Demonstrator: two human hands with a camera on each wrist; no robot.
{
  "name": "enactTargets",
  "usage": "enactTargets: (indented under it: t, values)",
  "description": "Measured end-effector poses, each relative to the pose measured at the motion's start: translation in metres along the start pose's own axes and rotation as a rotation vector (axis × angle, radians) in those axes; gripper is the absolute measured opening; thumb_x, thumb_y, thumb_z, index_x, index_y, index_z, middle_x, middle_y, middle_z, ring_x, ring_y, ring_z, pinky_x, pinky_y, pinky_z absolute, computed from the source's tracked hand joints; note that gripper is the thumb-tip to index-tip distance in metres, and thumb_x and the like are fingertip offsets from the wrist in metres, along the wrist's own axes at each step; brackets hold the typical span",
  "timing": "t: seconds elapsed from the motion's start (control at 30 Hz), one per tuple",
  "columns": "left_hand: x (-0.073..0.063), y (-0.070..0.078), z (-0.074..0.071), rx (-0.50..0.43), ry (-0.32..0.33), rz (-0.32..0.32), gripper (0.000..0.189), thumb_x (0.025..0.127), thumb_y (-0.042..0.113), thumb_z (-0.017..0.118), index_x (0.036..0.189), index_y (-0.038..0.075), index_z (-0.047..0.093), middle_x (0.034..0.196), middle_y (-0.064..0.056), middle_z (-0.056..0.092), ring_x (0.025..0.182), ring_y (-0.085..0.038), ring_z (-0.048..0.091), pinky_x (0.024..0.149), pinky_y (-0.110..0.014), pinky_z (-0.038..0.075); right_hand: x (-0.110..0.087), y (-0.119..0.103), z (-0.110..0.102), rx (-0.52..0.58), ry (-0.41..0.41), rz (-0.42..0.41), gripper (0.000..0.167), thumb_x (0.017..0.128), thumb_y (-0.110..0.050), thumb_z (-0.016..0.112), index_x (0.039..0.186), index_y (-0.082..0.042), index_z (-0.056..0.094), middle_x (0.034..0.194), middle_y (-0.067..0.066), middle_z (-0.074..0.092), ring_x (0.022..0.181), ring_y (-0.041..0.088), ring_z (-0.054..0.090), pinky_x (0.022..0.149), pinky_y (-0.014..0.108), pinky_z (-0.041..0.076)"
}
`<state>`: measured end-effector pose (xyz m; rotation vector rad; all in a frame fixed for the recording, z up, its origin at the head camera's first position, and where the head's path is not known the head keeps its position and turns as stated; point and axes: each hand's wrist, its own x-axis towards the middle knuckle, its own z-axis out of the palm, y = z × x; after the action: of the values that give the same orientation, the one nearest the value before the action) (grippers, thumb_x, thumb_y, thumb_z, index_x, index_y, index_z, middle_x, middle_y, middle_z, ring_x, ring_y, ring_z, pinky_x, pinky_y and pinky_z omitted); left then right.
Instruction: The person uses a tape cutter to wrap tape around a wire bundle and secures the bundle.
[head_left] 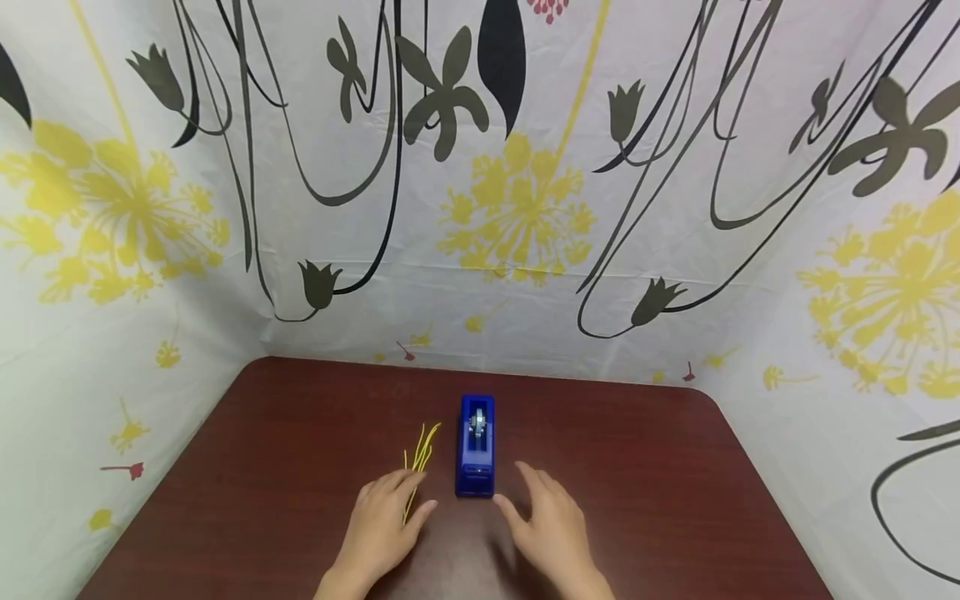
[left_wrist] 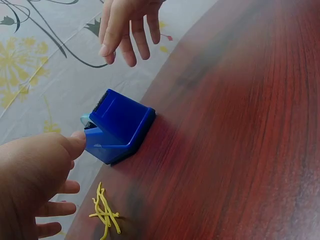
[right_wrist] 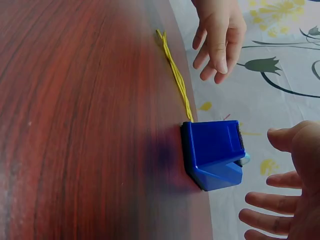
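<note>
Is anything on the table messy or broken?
Nothing looks broken or spilled. The blue tape dispenser stands upright on the table. Only the yellow strands to its left look slightly untidy, because they cross loosely.

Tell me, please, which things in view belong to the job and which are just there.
Likely part of the job:
- blue tape dispenser, near left hand and right hand
- yellow strands, near left hand

Just surroundings:
- brown table
- patterned sheet

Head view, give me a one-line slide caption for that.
Left hand and right hand held open near a blue tape dispenser and yellow strands on a reddish-brown tabletop.
</note>
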<state>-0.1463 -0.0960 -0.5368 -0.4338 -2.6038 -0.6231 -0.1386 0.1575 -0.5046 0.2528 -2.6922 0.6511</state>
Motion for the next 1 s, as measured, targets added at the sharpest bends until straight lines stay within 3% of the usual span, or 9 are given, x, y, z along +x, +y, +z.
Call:
enactTargets:
  t: [0.4,0.7,1.0]
  values:
    - [0.000,0.002,0.006,-0.038,-0.067,-0.016,0.042,0.092,0.036,0.074,0.124,0.010,0.071,0.121,-0.009,0.068,0.113,-0.030,0.064,0.097,-0.052,0.047,-0.003,-0.002,0.005,0.037,-0.030,0.025,0.056,0.091,-0.047,0.072,0.133,-0.011,0.064,0.122,0.016,0.069,0.107,0.036,0.067,0.083,0.059,0.054]
    - [0.010,0.002,0.008,-0.049,-0.051,0.010,0.042,0.091,0.034,0.076,0.124,0.008,0.071,0.120,-0.010,0.069,0.110,-0.031,0.065,0.094,-0.053,0.048,0.004,-0.002,0.012,0.065,-0.038,0.044,0.054,0.090,-0.044,0.074,0.133,-0.011,0.065,0.120,0.011,0.070,0.106,0.033,0.068,0.083,0.058,0.054]
    - [0.015,0.001,0.012,-0.062,-0.100,0.004,0.042,0.094,0.035,0.072,0.127,0.009,0.069,0.124,-0.012,0.068,0.115,-0.031,0.064,0.097,-0.054,0.047,0.009,-0.001,0.017,0.083,-0.067,0.046,0.053,0.092,-0.044,0.072,0.133,-0.010,0.064,0.123,0.012,0.069,0.110,0.032,0.067,0.087,0.058,0.053]
